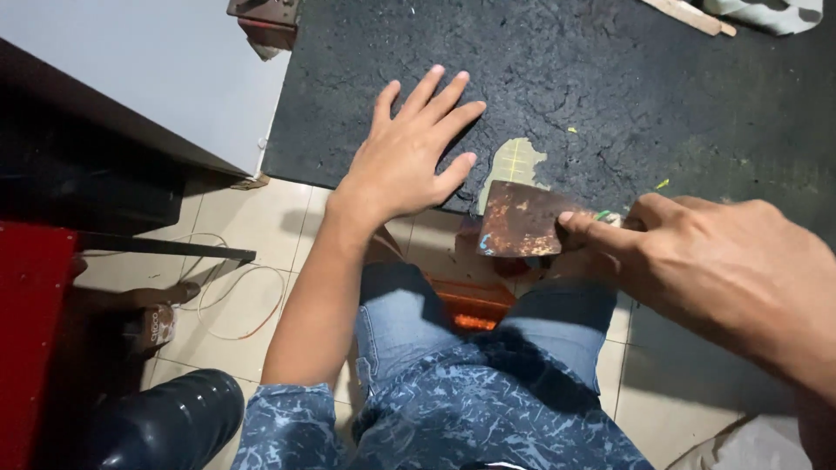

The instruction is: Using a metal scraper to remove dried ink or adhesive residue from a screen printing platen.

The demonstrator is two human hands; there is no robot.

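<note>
My left hand (409, 152) lies flat with fingers spread on a dark, cracked, rough mat (610, 78), near its front edge. My right hand (705, 261) grips a rusty metal scraper (521, 220), forefinger pressed along its blade. The blade sits at the mat's front edge, just below a small pale patch (514, 161) where the dark coating is gone and a yellowish surface shows. Small green flecks lie on the mat close to the scraper.
My knees in blue jeans (409, 322) are below the mat edge, over a tiled floor (252, 218). A white panel (148, 70) and a red object (26, 331) stand at the left, a thin cable (252, 305) loops on the floor, and a wooden stick (692, 16) lies at the far right.
</note>
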